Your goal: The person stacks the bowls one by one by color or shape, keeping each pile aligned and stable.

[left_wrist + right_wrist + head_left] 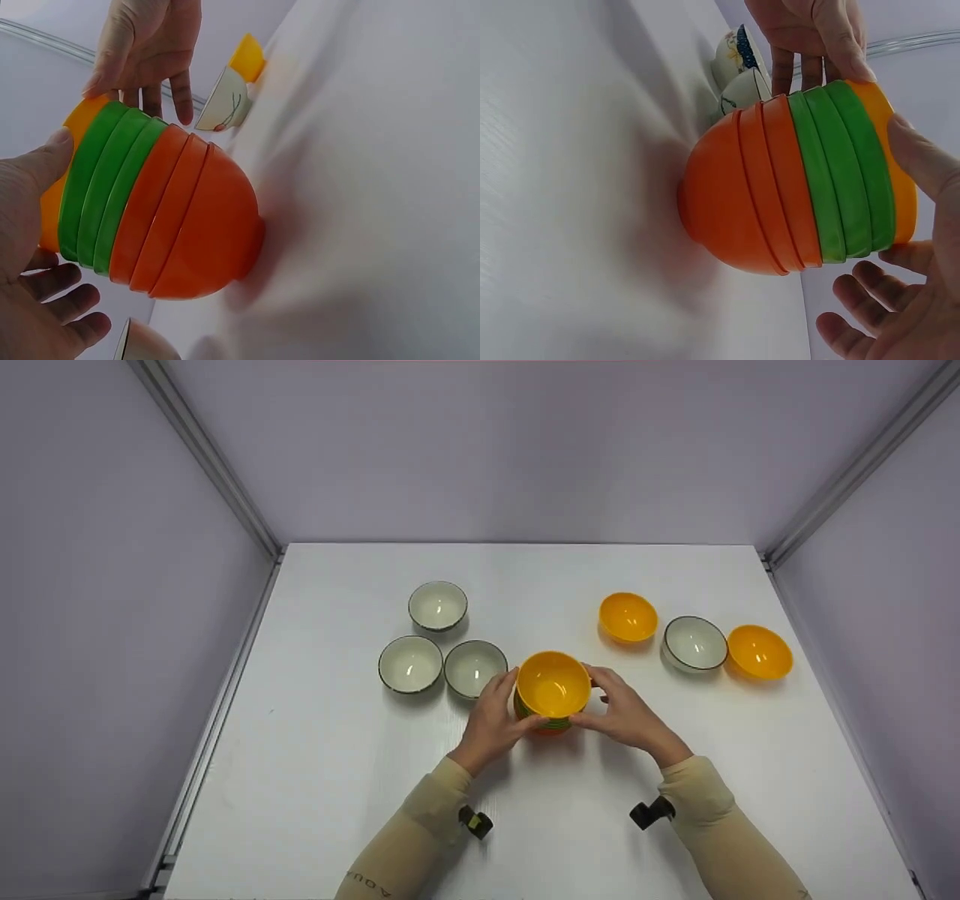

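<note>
A yellow bowl (pixel 553 684) tops a nested stack, with three green bowls (pixel 101 191) under it and three orange bowls (pixel 214 225) at the bottom. The stack's foot is close over the white table. From the left, my left hand (pixel 495 721) holds the yellow bowl by its rim, thumb at the near side. On the opposite side my right hand (pixel 628 718) pinches the same bowl between thumb and forefinger. The other fingers of both hands spread loosely beside the stack, as the wrist views show.
Left of the stack sit three whitish bowls with dark rims: one behind (pixel 438 606), one at left (pixel 410 664) and one close by my left hand (pixel 475 669). To the right are a yellow bowl (pixel 628 617), a whitish bowl (pixel 694 643) and another yellow bowl (pixel 759 652). Walls enclose the table (pixel 315 810).
</note>
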Tool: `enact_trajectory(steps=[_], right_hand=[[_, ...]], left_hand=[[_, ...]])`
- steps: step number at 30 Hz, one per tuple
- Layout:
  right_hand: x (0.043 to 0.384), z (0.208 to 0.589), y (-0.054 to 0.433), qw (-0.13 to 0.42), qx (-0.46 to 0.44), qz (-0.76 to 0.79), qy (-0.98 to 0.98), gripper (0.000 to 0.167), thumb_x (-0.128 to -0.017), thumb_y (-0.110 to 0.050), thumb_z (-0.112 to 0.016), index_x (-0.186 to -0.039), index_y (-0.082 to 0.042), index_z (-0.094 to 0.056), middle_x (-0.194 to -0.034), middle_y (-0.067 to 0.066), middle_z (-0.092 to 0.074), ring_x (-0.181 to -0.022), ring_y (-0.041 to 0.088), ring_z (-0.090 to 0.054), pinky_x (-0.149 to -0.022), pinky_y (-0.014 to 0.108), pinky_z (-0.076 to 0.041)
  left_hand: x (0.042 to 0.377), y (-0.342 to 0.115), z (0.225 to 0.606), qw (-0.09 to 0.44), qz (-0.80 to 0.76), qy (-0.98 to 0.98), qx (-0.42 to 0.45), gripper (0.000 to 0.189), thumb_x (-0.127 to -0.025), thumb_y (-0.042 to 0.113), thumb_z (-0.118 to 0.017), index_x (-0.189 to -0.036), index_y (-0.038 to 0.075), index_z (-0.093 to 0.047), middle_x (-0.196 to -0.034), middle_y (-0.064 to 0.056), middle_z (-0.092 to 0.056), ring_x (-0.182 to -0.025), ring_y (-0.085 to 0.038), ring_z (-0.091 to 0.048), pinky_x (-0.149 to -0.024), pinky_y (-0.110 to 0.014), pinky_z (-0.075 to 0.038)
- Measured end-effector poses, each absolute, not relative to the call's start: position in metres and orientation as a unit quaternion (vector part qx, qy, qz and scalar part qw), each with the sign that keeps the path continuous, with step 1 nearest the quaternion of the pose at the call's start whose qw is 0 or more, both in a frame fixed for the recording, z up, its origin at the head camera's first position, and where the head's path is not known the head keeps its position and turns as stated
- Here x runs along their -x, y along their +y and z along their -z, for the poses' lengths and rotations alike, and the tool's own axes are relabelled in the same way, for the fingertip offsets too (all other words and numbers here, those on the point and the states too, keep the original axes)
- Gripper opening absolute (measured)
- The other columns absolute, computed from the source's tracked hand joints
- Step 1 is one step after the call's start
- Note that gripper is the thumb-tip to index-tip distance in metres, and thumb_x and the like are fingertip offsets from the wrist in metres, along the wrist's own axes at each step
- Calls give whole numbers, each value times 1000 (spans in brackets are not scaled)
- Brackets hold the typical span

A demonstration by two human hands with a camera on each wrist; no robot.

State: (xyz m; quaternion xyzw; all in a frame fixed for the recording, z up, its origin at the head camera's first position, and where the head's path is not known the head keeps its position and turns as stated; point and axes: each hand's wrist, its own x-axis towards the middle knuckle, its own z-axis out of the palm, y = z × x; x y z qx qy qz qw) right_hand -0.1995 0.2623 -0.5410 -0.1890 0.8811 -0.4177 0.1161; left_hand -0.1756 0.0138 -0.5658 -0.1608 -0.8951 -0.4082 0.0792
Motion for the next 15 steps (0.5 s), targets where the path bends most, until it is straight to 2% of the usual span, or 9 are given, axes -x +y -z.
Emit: enact_trajectory(steps=[7,15], right_hand=[[199,542,263,124,181,408,886,92,-79,-54,-73,-152,-19,-30,-145,2,-39,-126,27,-44,-100,56,-41],[198,544,264,120,182,401,890,93,-78,-57,-71,-152,-19,-29,-144,0,-41,-123,26,-46,-99,55,-42]], left_hand=[[176,14,566,78,409,-894,167,89,-78,52,-73,-143,2,-40,-132,-10,-51,-124,-22,-48,-106,-37,-40],[176,13,564,76,408,-894,170,88,-78,55,-72,-143,3,-41,-131,-8,-52,-122,-21,-49,-105,-37,-40]])
